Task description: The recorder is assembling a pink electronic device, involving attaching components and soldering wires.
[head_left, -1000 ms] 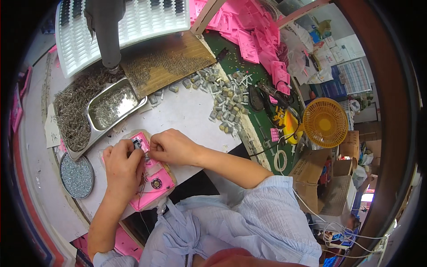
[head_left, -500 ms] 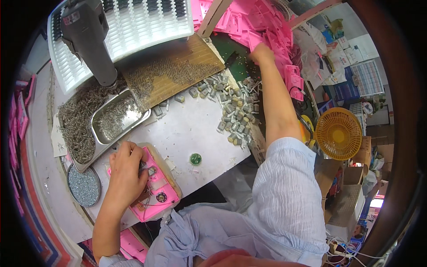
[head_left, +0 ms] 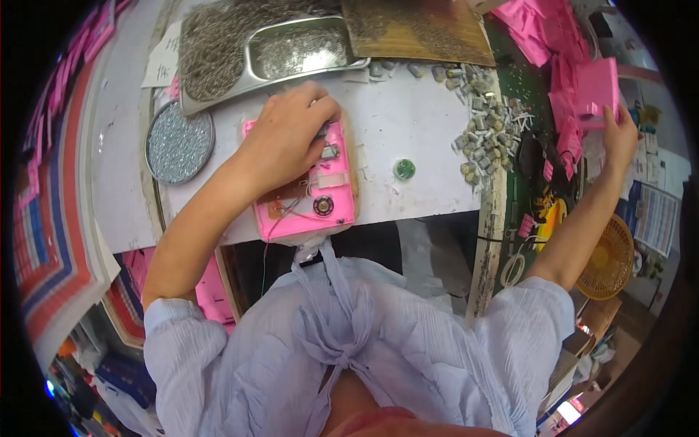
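My left hand (head_left: 291, 135) is bent over the upper left of an open pink plastic casing (head_left: 344, 207), thumb and fingers curled at its top edge; the fingertips are partly hidden. Beside the thumb a small grey motor (head_left: 330, 151) sits in the casing. Lower down are a round black speaker (head_left: 323, 205), thin wires and a brown circuit board (head_left: 275, 209). Out at the far right, my right hand (head_left: 619, 142) grips a pink plastic panel (head_left: 598, 84) by its lower edge, raised beside a heap of pink parts (head_left: 564, 69).
Left of the casing stands a round dish of small silvery pieces (head_left: 179, 142). Behind lie a metal tray (head_left: 302, 51) and a brown board (head_left: 422, 33) with many small parts. Loose motors (head_left: 484, 135) cover the table's right side near a small green round container (head_left: 403, 170). A yellow fan (head_left: 608, 258) stands at right.
My right hand has come away from the pink heap with a pink panel in its grip, moving right and nearer. My left hand stays on the casing. The whole view has turned.
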Available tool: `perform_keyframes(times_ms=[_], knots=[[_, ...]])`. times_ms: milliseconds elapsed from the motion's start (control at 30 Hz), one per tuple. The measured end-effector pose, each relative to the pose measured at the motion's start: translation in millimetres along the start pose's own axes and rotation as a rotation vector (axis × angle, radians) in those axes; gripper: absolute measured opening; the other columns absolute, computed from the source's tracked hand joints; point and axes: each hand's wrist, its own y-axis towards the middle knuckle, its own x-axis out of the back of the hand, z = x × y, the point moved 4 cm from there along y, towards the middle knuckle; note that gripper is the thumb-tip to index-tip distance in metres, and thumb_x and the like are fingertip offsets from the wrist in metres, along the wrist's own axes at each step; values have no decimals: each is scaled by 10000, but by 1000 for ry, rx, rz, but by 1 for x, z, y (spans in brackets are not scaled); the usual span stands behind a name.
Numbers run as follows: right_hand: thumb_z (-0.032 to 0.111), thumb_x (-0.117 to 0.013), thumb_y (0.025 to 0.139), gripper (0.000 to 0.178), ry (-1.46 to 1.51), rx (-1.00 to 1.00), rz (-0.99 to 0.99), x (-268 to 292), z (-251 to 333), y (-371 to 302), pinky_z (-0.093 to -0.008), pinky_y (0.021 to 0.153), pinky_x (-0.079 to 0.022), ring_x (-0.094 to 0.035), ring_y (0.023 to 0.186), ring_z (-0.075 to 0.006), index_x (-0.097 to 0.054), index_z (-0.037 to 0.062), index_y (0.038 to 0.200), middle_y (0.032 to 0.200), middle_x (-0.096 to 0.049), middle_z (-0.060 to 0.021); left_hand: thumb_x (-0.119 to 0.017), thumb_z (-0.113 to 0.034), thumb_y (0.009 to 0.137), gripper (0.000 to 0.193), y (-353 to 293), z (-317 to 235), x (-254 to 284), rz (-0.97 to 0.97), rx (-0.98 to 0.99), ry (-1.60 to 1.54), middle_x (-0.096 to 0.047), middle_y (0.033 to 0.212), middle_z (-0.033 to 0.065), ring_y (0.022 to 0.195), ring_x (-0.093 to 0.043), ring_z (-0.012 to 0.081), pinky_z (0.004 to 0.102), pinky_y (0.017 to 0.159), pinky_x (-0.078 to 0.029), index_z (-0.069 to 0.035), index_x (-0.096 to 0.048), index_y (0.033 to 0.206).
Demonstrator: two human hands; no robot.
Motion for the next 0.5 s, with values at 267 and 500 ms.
perform_keyframes(times_ms=[267,500], knots=[[10,-642,937,354,631,751,929,2,289,-154,-305,768,-564,-707,926,-182,-638,-50,1286,1064,-723,-122,-763,-77,780,535,-16,-44,89,-408,-186,-98,-588,1302,183,1187,-591,349,444,992,-467,-46,-602,1290],[220,-724,932,537,513,1106,-23,-20,376,-147,-297,860,-458,-608,1042,-179,-550,35,1405,1188,-630,-104,-705,-148,944,354,-32,-31,124,-267,258,-411,-743,1044,100,886,-728,186,304,821,-569,14,-655,1254]])
